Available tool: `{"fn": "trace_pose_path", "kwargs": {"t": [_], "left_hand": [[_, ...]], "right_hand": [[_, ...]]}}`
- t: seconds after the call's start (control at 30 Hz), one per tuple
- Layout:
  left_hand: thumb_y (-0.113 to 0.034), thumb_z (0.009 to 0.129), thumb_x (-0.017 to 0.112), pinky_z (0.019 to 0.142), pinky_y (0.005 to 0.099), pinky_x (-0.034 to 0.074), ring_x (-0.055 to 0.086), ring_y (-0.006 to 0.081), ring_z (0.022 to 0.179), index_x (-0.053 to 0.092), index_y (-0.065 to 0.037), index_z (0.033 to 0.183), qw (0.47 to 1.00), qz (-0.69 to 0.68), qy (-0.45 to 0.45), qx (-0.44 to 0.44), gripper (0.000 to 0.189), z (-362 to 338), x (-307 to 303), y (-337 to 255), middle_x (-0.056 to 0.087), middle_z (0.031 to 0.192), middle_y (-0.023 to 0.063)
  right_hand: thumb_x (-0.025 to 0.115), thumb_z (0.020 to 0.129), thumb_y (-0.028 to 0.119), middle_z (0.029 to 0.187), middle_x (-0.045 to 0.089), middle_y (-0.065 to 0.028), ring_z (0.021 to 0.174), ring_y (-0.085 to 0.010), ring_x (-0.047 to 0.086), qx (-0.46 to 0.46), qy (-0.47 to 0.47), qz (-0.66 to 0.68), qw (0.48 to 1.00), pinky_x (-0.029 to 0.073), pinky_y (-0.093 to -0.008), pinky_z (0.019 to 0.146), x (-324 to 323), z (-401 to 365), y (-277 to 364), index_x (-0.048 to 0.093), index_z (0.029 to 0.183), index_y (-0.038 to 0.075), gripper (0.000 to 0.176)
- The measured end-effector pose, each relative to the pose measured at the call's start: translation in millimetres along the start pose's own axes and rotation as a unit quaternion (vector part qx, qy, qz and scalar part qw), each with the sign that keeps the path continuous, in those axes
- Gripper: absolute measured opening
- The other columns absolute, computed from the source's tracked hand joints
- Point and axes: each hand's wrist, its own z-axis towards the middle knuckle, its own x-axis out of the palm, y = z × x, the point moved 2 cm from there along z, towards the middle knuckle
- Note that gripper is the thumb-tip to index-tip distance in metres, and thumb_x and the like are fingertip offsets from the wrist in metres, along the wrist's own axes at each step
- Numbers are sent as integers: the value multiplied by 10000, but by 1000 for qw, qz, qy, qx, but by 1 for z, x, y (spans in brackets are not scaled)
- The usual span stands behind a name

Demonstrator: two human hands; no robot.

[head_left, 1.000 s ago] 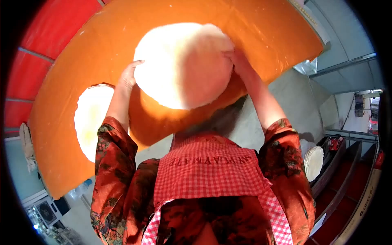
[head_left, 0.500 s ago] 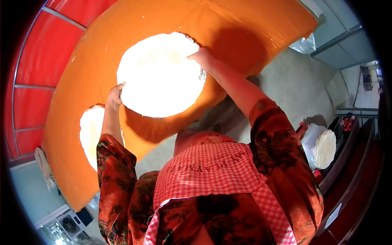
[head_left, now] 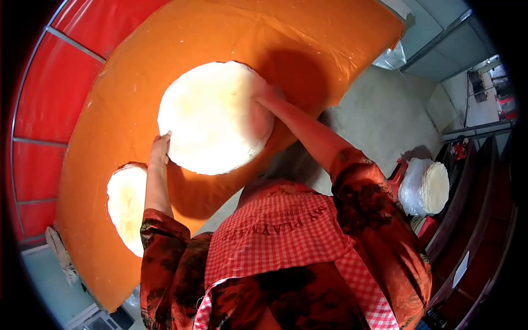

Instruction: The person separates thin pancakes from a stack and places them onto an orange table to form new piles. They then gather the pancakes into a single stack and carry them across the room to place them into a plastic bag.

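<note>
A large stack of thin round flatbreads (head_left: 209, 121), pale and brightly lit, is at the middle of the view above the orange cloth (head_left: 236, 38). My left hand (head_left: 160, 147) is closed on the stack's left edge, its thumb on top and the other fingers mostly out of sight. At the upper right edge of the stack, my right hand (head_left: 269, 98) is smeared by motion, so its fingers cannot be made out. A second pile of flatbreads (head_left: 127, 206) lies on the cloth to the left, partly behind my left forearm.
Red panels (head_left: 41, 115) in a metal frame border the cloth on the left. At right, a plastic bag of round flatbreads (head_left: 426, 187) rests by dark red benches (head_left: 478, 220). Grey floor (head_left: 379, 110) shows beyond my right arm.
The view has shifted, and the stack appears slightly lower and less glaring. My right hand, sharp before with its fingers on the stack's edge, is now blurred. My left hand keeps its hold.
</note>
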Motion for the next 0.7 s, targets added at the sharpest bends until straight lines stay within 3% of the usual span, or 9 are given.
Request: {"fn": "trace_pose_path", "kwargs": {"t": [0.1,0.17,0.23,0.3,0.4,0.5,0.6,0.7], "left_hand": [[-234,909,652,1020,308,397,530,165,1147,482,56,1234,1000,18,-5,-13,468,-8,4,-11,580,1205,90],[-229,906,651,990,323,427,543,175,1133,481,49,1244,999,34,-19,-22,469,-13,5,-14,584,1209,85],[-202,910,643,962,351,465,575,224,1106,500,63,1223,1000,9,-1,2,435,7,-2,3,604,1178,133],[-193,910,636,940,372,480,583,251,1093,503,78,1213,999,-12,27,16,427,9,-5,4,609,1166,162],[-177,904,622,869,386,500,593,284,1037,491,109,1198,997,-24,66,44,431,11,-4,4,612,1125,198],[-167,902,620,834,387,515,611,283,985,508,108,1180,998,-12,59,7,407,-9,4,-13,626,1093,190],[-168,886,642,825,390,518,616,285,965,538,83,1168,999,-27,39,-14,392,-10,6,-12,631,1087,183],[-196,847,688,794,406,532,617,295,979,543,58,1190,999,-26,20,-37,451,-6,1,-10,630,1103,171]], "right_hand": [[615,874,409,1278,576,-79,1230,-133,493,-21,108,263,958,399,-224,1013,-8,-28,21,642,1182,62,464],[573,914,346,1328,537,-100,1262,-150,467,-30,92,162,982,378,-251,1049,-8,-28,28,554,1279,34,481],[553,932,313,1370,503,-109,1295,-159,433,-17,91,109,990,344,-268,1083,-10,-35,32,480,1352,20,518],[555,928,309,1402,474,-107,1330,-158,390,17,108,109,988,299,-275,1116,-10,-53,54,420,1400,19,570],[597,895,300,1390,482,-118,1306,-186,419,4,105,92,990,340,-303,1088,-10,-38,22,437,1376,10,584],[639,861,291,1379,491,-129,1283,-215,448,-17,95,78,992,382,-331,1060,-8,-22,2,454,1351,1,599],[718,788,274,1306,543,-167,1218,-249,509,18,-13,-78,997,447,-347,985,-4,-40,47,493,1296,-32,635],[758,740,265,1236,593,-185,1153,-268,559,70,10,-49,996,472,-361,944,-6,-18,14,512,1273,-60,671]]}}
